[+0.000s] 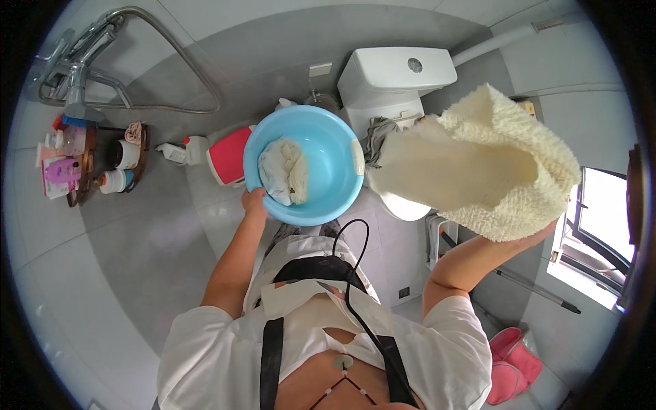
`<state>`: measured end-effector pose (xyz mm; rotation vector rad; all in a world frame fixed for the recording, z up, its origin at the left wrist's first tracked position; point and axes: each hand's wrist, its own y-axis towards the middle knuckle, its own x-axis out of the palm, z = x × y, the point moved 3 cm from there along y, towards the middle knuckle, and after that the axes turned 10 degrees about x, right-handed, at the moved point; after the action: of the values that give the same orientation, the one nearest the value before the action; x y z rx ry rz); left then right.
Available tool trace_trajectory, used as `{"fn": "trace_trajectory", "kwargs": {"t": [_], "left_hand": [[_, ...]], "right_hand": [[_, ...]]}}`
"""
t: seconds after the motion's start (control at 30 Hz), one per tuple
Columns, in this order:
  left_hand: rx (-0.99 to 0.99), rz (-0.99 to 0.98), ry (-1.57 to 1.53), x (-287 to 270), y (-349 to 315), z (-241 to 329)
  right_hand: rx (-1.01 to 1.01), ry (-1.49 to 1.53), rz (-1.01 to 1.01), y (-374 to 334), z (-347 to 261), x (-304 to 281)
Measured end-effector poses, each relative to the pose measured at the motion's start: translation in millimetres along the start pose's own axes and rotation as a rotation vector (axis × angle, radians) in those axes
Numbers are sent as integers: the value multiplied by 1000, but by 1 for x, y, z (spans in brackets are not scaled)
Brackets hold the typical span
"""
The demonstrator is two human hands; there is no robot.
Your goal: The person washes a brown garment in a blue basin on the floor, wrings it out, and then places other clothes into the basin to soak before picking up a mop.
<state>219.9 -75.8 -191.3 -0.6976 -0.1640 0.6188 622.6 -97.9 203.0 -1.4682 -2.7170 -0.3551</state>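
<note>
A light blue plastic basin is in front of me, with a bundle of white and cream cloth lying in its left part. My left hand grips the basin's near left rim. Out to the right, my right hand holds up a large cream fleecy cloth by its near right edge, its fingers mostly hidden by the cloth. The fleece hangs in a curve with a smoother side facing left, partly covering the toilet. A grey cloth shows between the basin and the fleece.
Behind the fleece stands a white toilet. A red and white bin and white bottles are left of the basin. Wall shelves hold toiletries below a chrome shower tap. At right are an open window and pink slippers.
</note>
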Motion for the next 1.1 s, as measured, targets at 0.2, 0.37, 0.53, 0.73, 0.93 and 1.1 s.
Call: {"fn": "trace_trajectory", "kwargs": {"t": [0.2, 0.37, 0.53, 0.73, 0.93, 1.1], "left_hand": [[-25, 33, 30, -2, -1, -8], [-78, 20, -54, 2, -4, -5], [-102, -5, -125, 13, -7, -1], [-40, -12, -203, 11, -13, 11], [-41, -24, -135, 12, -34, 31], [-77, -31, -164, 11, -27, 15]], "right_hand": [[257, 369, -350, -23, -15, 68], [500, 63, -543, -57, 104, 89], [195, -1019, -1242, -118, 276, 71], [254, -1071, -1131, -118, 329, 73], [345, -1102, -888, -125, 367, 93], [404, -996, -1106, -156, 384, 92]]}}
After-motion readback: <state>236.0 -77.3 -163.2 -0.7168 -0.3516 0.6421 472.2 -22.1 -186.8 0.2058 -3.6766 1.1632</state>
